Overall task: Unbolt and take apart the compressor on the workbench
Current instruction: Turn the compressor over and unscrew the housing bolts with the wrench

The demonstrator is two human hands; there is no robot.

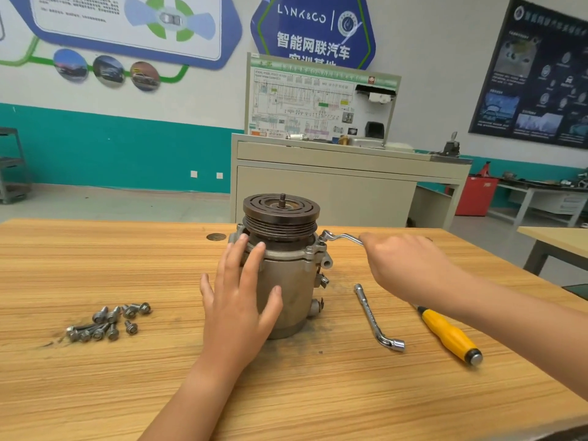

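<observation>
Head view: the grey cylindrical metal compressor, dark grooved pulley uppermost, stands upright on the wooden workbench. The left hand presses flat against its body, fingers straight. The right hand grips the chrome cranked wrench, whose head sits on a flange bolt left of the grip. Step in hand: probably loosening the flange bolts. Next move: swing the handle while bracing the body.

A single wide-angle view, worn on the head, looks forward and down across the workbench from its near side. The compressor stands close at centre; the far wall fills the top
</observation>
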